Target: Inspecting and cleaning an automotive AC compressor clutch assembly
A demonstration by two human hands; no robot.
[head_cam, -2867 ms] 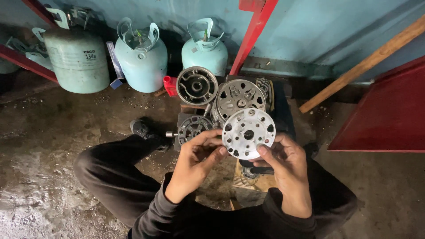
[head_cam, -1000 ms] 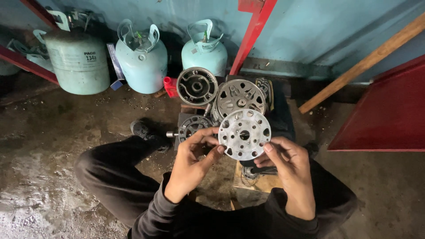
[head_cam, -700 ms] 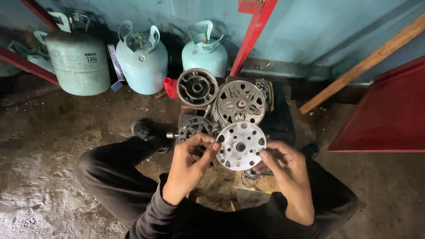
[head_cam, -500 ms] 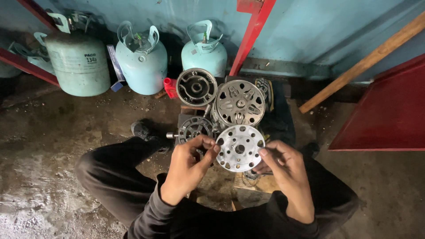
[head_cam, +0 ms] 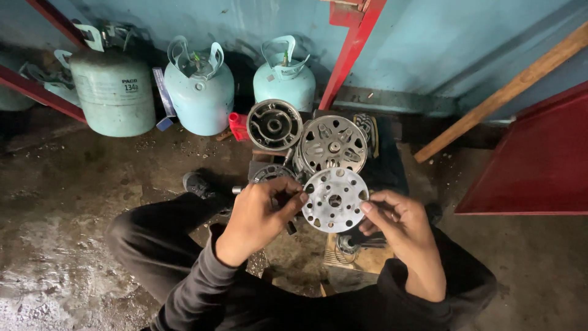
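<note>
A stained concrete floor runs to a blue wall lined with three gas cylinders. Both hands hold a round metal plate by its rim: left hand pinching the left edge, right hand the right. Two metal wheels lie just behind; bare floor spreads leftward.

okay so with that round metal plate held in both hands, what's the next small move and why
Probably lower the perforated round plate toward the parts beneath it. The left hand and right hand pinch its opposite edges, holding it above the floor.
</note>
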